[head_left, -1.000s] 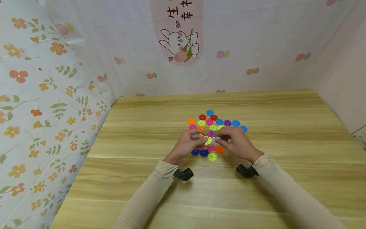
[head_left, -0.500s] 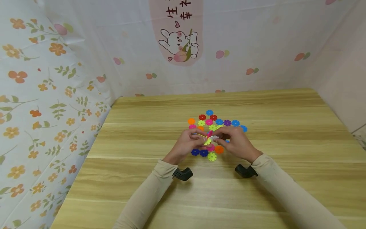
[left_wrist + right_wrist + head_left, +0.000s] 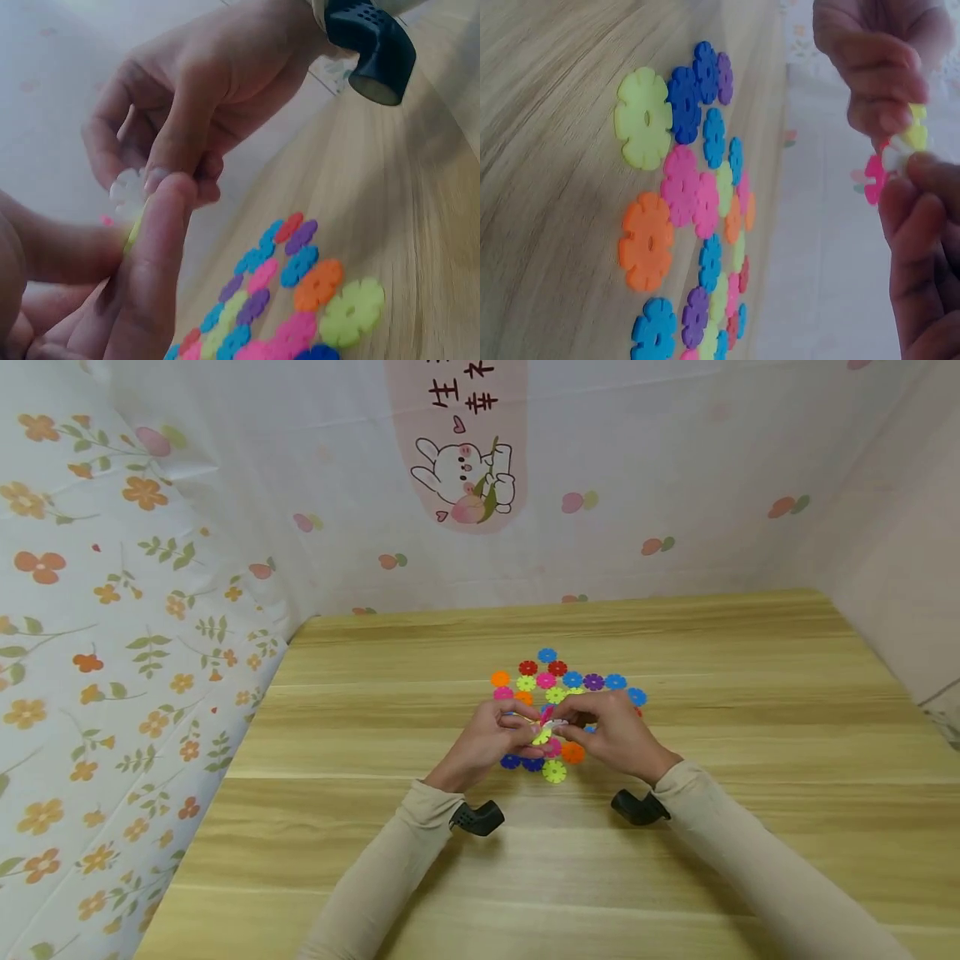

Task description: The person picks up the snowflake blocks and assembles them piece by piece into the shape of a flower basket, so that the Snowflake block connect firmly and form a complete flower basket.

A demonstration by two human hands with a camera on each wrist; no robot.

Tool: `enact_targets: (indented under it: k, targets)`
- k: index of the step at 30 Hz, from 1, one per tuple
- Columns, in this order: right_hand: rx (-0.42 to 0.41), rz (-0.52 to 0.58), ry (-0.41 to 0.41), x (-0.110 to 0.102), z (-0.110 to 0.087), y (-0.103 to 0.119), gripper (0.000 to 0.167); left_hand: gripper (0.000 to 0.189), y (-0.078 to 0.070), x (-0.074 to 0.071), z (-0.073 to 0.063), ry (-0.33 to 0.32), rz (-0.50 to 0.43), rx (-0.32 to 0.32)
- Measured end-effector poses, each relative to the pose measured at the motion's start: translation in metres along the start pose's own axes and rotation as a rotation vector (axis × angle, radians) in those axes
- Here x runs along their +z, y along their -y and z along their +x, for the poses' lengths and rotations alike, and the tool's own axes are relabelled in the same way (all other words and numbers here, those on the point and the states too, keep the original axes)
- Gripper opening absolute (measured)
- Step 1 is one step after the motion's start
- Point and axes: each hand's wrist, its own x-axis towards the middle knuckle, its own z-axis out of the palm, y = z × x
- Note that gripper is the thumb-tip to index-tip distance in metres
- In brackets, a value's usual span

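Over the middle of the table, my left hand (image 3: 491,739) pinches a yellow-green notched snowflake disc (image 3: 542,737) between thumb and fingers. A pink snowflake disc (image 3: 873,180) stands beside it, jutting out at an angle. My right hand (image 3: 615,727) pinches a white snowflake disc (image 3: 126,191), its rim right at the edge of the yellow-green one. In the left wrist view both thumbs meet there and cover much of the join. The fingertips of the two hands are nearly together, above the loose discs lying on the table.
Many flat snowflake discs lie under and around the hands, among them an orange disc (image 3: 573,752), a yellow-green disc (image 3: 554,772) and a purple disc (image 3: 594,682). The wooden table (image 3: 375,693) backs onto a printed cloth (image 3: 337,485). Dark wrist-camera mounts (image 3: 477,817) hang at both cuffs.
My right hand has moved slightly left, bringing the white disc from beside the yellow-green disc up against its edge. The left hand keeps its pinch. The loose discs have not moved.
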Motion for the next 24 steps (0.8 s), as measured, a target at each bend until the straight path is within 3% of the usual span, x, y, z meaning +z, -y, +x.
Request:
enact_targets:
  k: [8, 13, 17, 20, 24]
  targets:
    - [0.099, -0.047, 0.074, -0.008, -0.005, -0.015, 0.014, 0.024, 0.004, -0.017, -0.006, -0.013, -0.036, 0.0]
    - [0.116, -0.195, 0.216, -0.003, -0.01, -0.026, 0.018, 0.023, 0.007, -0.022, -0.008, -0.011, -0.101, 0.001]
    - [0.103, -0.283, 0.304, 0.006, -0.011, -0.027, 0.022, 0.04, 0.011, -0.022, -0.007, -0.009, -0.139, 0.007]
    - [0.11, -0.332, 0.319, 0.012, -0.011, -0.027, 0.025, 0.053, 0.013, -0.022, -0.005, 0.016, -0.131, 0.025]
    - [0.133, -0.328, 0.317, 0.015, -0.01, -0.026, 0.029, 0.05, 0.012, -0.02, -0.005, 0.028, -0.095, 0.036]
